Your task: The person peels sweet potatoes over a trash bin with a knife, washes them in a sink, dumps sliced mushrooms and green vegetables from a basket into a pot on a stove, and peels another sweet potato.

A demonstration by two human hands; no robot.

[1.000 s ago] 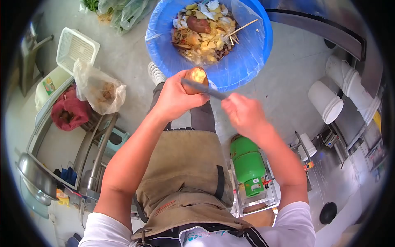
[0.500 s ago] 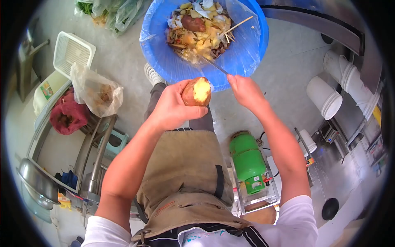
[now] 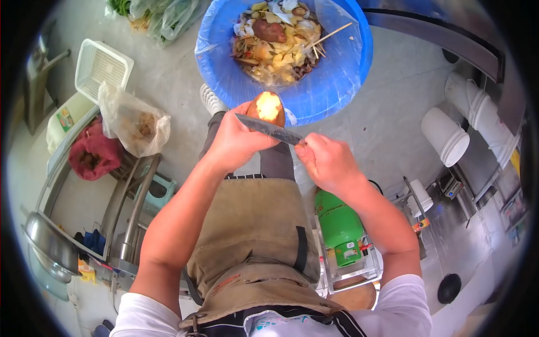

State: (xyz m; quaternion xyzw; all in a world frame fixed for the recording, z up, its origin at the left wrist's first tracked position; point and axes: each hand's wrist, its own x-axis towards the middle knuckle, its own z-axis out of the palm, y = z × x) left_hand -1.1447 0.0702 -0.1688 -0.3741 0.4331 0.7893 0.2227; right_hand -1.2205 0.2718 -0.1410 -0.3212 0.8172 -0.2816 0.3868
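Note:
In my left hand (image 3: 236,137) is a brown-skinned potato (image 3: 268,108), its upper end bare and pale yellow where the skin is off. My right hand (image 3: 331,160) grips a knife (image 3: 269,130) by its handle, the dark blade pointing left. The blade crosses just below the potato and overlaps my left thumb in this view. Beyond both hands stands a blue bin (image 3: 359,67) with a clear liner, holding peelings (image 3: 286,56), scraps and a pair of chopsticks. A reddish-brown lump (image 3: 268,31) lies on top of the scraps.
A green gas cylinder (image 3: 339,224) stands under my right forearm. To the left are a white basket (image 3: 104,67), a clear plastic bag (image 3: 135,123) and a red mesh sack (image 3: 95,154). White buckets (image 3: 443,135) lie at the right; bagged greens (image 3: 168,17) are at the top left.
The knife has swung back from over the bin toward me and now lies across the potato's near side. My right hand has moved down and left; the potato has shifted slightly up.

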